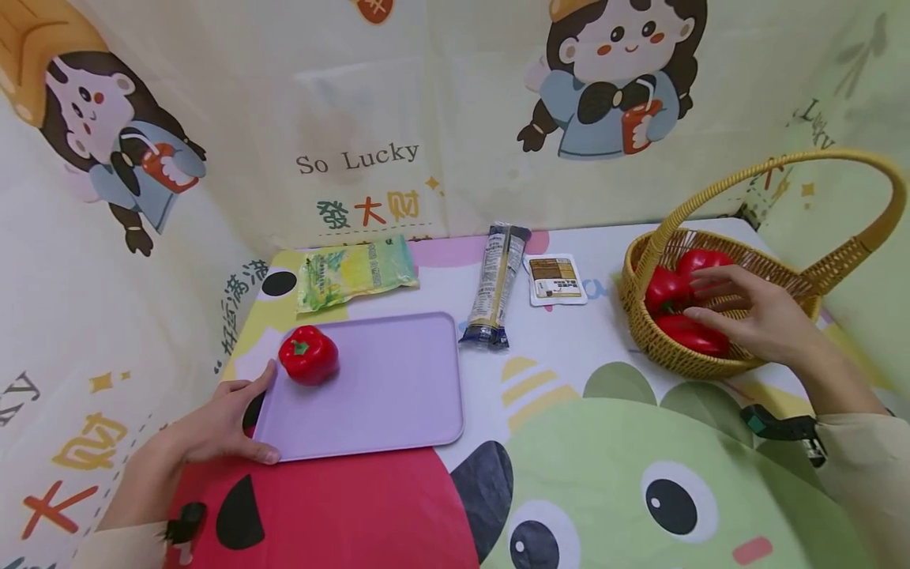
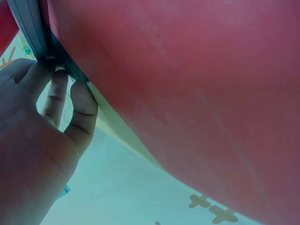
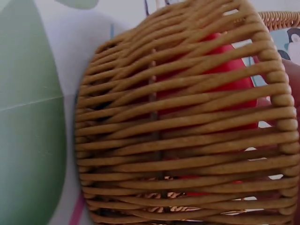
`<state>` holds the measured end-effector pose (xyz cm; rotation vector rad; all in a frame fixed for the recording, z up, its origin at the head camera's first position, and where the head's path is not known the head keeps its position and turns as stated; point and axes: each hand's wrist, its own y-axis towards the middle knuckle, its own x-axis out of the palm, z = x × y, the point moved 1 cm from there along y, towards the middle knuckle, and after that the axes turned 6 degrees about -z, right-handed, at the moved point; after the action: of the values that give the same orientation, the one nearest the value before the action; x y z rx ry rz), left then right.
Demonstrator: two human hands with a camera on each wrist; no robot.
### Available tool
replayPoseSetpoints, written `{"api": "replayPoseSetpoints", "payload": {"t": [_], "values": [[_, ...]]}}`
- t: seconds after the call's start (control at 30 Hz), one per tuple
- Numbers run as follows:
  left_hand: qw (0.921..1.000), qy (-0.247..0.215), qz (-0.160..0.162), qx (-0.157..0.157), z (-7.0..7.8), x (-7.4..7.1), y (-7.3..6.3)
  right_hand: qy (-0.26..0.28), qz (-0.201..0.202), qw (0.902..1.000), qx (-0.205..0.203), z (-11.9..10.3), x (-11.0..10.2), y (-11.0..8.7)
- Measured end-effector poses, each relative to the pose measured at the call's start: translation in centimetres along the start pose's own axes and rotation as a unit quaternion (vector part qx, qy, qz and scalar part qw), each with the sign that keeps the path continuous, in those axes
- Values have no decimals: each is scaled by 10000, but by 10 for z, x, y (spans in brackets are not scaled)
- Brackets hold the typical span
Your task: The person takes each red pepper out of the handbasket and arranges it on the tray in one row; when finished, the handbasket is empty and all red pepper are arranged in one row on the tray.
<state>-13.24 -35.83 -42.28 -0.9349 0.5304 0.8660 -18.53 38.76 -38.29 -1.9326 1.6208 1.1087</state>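
Observation:
A red bell pepper (image 1: 309, 356) sits near the upper left corner of a lilac tray (image 1: 398, 387). My left hand (image 1: 223, 419) rests against the tray's left side, thumb by the near corner and index finger further up the edge. In the left wrist view, the fingertips (image 2: 85, 96) meet the tray's dark-looking edge (image 2: 37, 33). My right hand (image 1: 764, 312) reaches over the wicker basket (image 1: 643, 332), thumb and fingers apart above the red peppers (image 1: 664, 291) inside. A longer red vegetable (image 1: 693, 335) lies at the basket's near side. The right wrist view mostly shows the basket's weave (image 3: 187, 126), hiding the fingers.
Behind the tray lies a yellow-green packet (image 1: 359, 273). A long dark-ended packet (image 1: 495, 284) and a small white-and-brown sachet (image 1: 556, 279) lie between tray and basket. The basket's tall handle (image 1: 789, 162) arches beyond my right hand. Patterned cloth walls (image 1: 483, 190) border the table.

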Motion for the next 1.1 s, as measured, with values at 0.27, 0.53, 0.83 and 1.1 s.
{"api": "replayPoseSetpoints", "payload": {"t": [0.27, 0.53, 0.83, 1.1], "values": [[10000, 10, -11, -18, -2, -1, 0, -612, -881, 9936, 346, 6, -3, 7], [10000, 31, -71, 7, -1, -1, 1, -829, -1718, 9807, 434, 11, -12, 3], [10000, -75, -42, -22, -1, 0, 0, -836, -2294, 9687, 443, 14, -17, 5], [9999, -39, -111, -50, 0, 0, 2, -926, -2751, 9559, 456, 6, -16, 4]]}}
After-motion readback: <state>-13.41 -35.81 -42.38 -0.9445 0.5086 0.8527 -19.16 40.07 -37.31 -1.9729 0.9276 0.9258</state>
